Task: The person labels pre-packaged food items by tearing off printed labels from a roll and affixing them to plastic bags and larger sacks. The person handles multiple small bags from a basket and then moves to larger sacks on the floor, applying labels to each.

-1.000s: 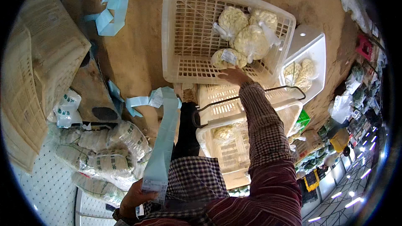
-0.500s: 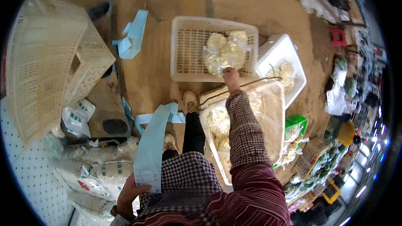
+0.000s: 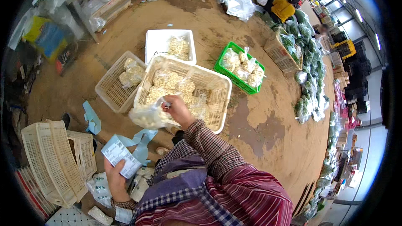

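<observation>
My right hand [image 3: 178,109] is closed on the gathered neck of a clear plastic bag of pale cream pieces [image 3: 146,116], too blurred to name. The bag hangs at the near left edge of a large cream plastic crate [image 3: 223,108], where several similar bags [image 3: 165,79] lie. Pinched in my left hand [image 3: 116,179] is a strip of printed white labels [image 3: 121,157]. Its pale blue backing [image 3: 144,140] trails down behind it toward the floor.
Beyond the crate stand a translucent basket [image 3: 108,88] and a white foam box [image 3: 153,44], both holding bags. A green crate [image 3: 226,73] of bags is to the right. Stacked crates [image 3: 50,159] stand left. A person in yellow [image 3: 282,9] is among bagged greens [image 3: 310,88].
My right hand has come back from the translucent basket, now holding a bag beside the cream crate. My view has swung right. The label strip in my left hand is raised and turned.
</observation>
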`<state>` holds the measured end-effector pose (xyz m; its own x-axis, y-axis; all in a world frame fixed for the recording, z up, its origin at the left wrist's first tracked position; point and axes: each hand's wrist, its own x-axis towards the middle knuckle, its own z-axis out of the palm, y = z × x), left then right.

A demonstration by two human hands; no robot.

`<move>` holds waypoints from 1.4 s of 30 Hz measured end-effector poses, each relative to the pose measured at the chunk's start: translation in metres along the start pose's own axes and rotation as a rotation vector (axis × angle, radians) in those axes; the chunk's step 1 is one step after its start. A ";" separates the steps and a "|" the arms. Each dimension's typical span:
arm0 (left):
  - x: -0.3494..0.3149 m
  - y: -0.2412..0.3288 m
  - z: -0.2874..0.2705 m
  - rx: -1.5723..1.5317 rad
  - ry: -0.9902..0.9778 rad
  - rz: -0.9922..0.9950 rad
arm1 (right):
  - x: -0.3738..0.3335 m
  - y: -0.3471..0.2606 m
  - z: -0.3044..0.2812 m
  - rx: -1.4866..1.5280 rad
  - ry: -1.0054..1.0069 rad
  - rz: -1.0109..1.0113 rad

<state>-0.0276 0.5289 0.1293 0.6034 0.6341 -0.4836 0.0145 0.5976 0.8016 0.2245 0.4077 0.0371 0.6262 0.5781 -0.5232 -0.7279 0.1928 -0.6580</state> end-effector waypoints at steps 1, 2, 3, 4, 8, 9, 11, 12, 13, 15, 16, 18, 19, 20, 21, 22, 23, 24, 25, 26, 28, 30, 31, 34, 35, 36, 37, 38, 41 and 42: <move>0.001 -0.006 0.005 -0.001 -0.096 0.037 | -0.010 -0.015 -0.019 -0.089 0.010 -0.051; -0.001 -0.012 0.021 0.019 -0.125 0.022 | -0.012 -0.021 -0.059 -0.543 -0.044 -0.302; -0.006 -0.020 0.035 0.019 -0.166 0.062 | -0.017 -0.031 -0.080 -0.368 0.123 -0.227; -0.013 -0.024 0.048 0.024 -0.198 0.098 | -0.021 -0.040 -0.103 -0.166 0.296 -0.184; -0.028 -0.034 0.095 0.098 -0.289 0.068 | -0.028 -0.117 -0.234 -0.357 0.383 -0.508; -0.030 -0.042 0.108 0.112 -0.355 0.147 | -0.047 -0.140 -0.234 -0.183 0.390 -0.668; -0.034 -0.049 0.152 0.182 -0.543 0.194 | -0.036 -0.217 -0.352 0.089 0.411 -0.546; -0.043 -0.045 0.171 0.188 -0.558 0.268 | -0.039 -0.216 -0.361 -0.074 0.235 -0.653; -0.046 -0.050 0.179 0.266 -0.573 0.347 | -0.042 -0.206 -0.313 0.072 0.577 -0.655; -0.053 -0.066 0.207 0.204 -0.595 0.340 | -0.057 -0.210 -0.295 -0.630 0.343 -0.846; -0.056 -0.070 0.222 0.170 -0.619 0.340 | -0.062 -0.207 -0.283 -1.210 0.131 -1.060; -0.064 -0.069 0.246 0.231 -0.583 0.329 | -0.097 -0.195 -0.198 -0.358 -0.257 -0.290; -0.070 -0.072 0.256 0.255 -0.592 0.322 | -0.120 -0.188 -0.176 -0.383 -0.396 -0.259; -0.075 -0.076 0.263 0.282 -0.598 0.316 | -0.139 -0.182 -0.158 -0.404 -0.539 -0.225; -0.078 -0.079 0.269 0.266 -0.597 0.331 | -0.151 -0.182 -0.145 -0.426 -0.628 -0.220; -0.081 -0.085 0.273 0.249 -0.596 0.345 | -0.159 -0.183 -0.133 -0.448 -0.718 -0.214; -0.087 -0.089 0.274 0.240 -0.589 0.359 | -0.168 -0.181 -0.121 -0.410 -0.695 -0.224; -0.095 -0.093 0.273 0.246 -0.567 0.351 | -0.177 -0.178 -0.111 -0.371 -0.672 -0.232; -0.099 -0.097 0.273 0.238 -0.560 0.352 | -0.182 -0.182 -0.103 -0.350 -0.641 -0.252; -0.104 -0.101 0.273 0.230 -0.552 0.353 | -0.184 -0.187 -0.097 -0.278 -0.603 -0.239; -0.121 -0.117 0.271 0.204 -0.566 0.227 | -0.185 -0.193 -0.085 -0.134 -0.525 -0.213; -0.136 -0.124 0.263 0.270 -0.610 0.196 | -0.185 -0.193 -0.080 -0.106 -0.568 -0.259; -0.146 -0.122 0.262 0.275 -0.588 0.215 | -0.187 -0.190 -0.078 -0.096 -0.565 -0.268; -0.163 -0.132 0.243 0.265 -0.579 0.253 | -0.199 -0.180 -0.066 -0.088 -0.582 -0.279; -0.170 -0.132 0.237 0.269 -0.559 0.293 | -0.202 -0.176 -0.062 -0.089 -0.582 -0.277; -0.178 -0.130 0.233 0.273 -0.538 0.332 | -0.206 -0.171 -0.057 -0.091 -0.582 -0.275; -0.186 -0.128 0.229 0.277 -0.519 0.367 | -0.211 -0.167 -0.053 -0.096 -0.580 -0.271; -0.192 -0.128 0.224 0.284 -0.495 0.386 | -0.217 -0.164 -0.047 -0.095 -0.591 -0.257; -0.210 -0.128 0.208 0.254 -0.447 0.394 | -0.225 -0.151 -0.033 -0.091 -0.612 -0.237; -0.217 -0.128 0.202 0.251 -0.435 0.382 | -0.225 -0.145 -0.031 -0.104 -0.625 -0.241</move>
<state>0.0012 0.2160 0.2029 0.8712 0.4909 -0.0021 -0.1111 0.2013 0.9732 0.1975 0.2251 0.2338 0.4656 0.8843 0.0351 -0.5380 0.3142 -0.7822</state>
